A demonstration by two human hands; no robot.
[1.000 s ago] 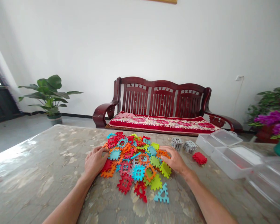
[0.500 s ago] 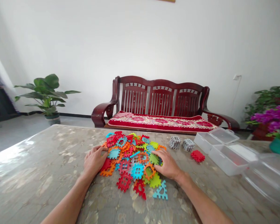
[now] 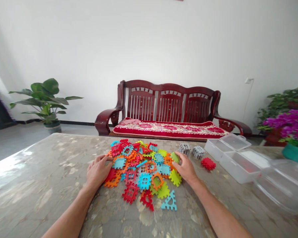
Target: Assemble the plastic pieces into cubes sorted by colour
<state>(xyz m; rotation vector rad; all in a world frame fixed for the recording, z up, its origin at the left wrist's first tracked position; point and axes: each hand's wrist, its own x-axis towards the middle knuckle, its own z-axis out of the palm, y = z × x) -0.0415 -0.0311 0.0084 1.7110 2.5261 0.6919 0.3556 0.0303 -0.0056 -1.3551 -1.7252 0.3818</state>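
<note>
A heap of toothed plastic building tiles (image 3: 144, 181) in red, orange, blue, green and grey lies on the table. My right hand (image 3: 186, 168) is at the heap's right side, thumb and fingers closed on a green building tile (image 3: 174, 157). Below that hand another green tile (image 3: 175, 178) lies flat. My left hand (image 3: 98, 169) rests at the left edge of the heap, fingers loosely bent and apart, holding nothing that I can see. Beside it lie a red tile (image 3: 110, 174) and an orange tile (image 3: 112, 182). A blue triangular tile (image 3: 169, 202) lies nearest me.
Two stacks of grey tiles (image 3: 184, 148) and a red stack (image 3: 208, 164) stand right of the heap. Clear plastic boxes (image 3: 238, 168) and a clear lid (image 3: 284, 185) are farther right, near purple flowers (image 3: 291, 124). A wooden bench (image 3: 170, 102) stands behind the table (image 3: 52, 178).
My right hand has moved slightly right and away from me, lifting the green tile off the heap; a blue tile and a green tile now show there. My left hand has hardly moved.
</note>
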